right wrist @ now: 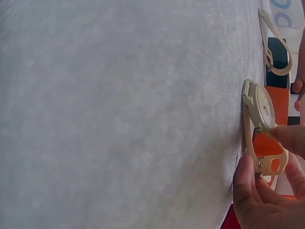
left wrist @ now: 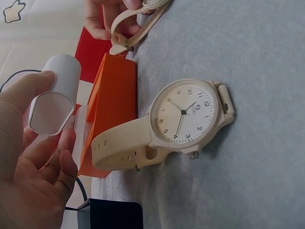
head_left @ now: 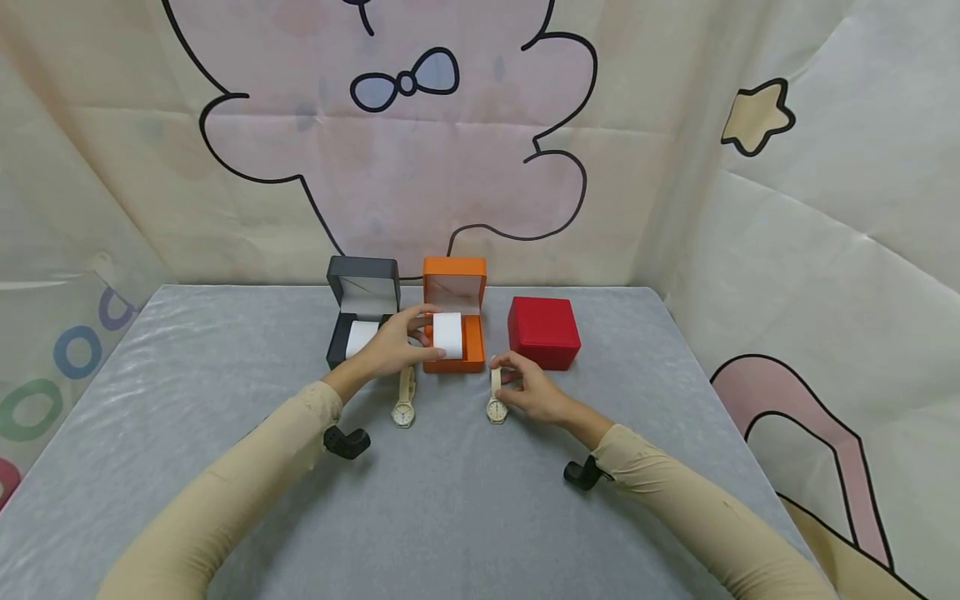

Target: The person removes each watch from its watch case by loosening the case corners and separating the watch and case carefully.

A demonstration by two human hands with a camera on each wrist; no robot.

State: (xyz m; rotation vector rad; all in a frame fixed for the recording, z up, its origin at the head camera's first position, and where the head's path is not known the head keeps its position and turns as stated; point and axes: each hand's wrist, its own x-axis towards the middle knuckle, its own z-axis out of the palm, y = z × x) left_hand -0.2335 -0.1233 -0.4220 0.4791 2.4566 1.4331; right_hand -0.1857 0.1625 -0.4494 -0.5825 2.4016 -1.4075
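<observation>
My left hand (head_left: 393, 343) grips a white watch cushion (head_left: 448, 336) between thumb and fingers, over the opened orange watch box (head_left: 474, 342). In the left wrist view the cushion (left wrist: 66, 76) is a smooth roll with a flat end. My right hand (head_left: 531, 392) pinches the strap of a cream wristwatch (head_left: 496, 410), just in front of the orange box; its buckled loop shows in the right wrist view. A second cream wristwatch (head_left: 403, 413), strap fastened, lies on the table near my left hand, its dial (left wrist: 185, 114) plain in the left wrist view.
An opened dark grey watch box (head_left: 364, 268) with a white cushion (head_left: 362, 337) inside stands left of the orange one. On the right sits a closed red box (head_left: 543, 329). Grey cloth (head_left: 465, 517) covers the table, and a printed curtain (head_left: 420, 183) hangs behind.
</observation>
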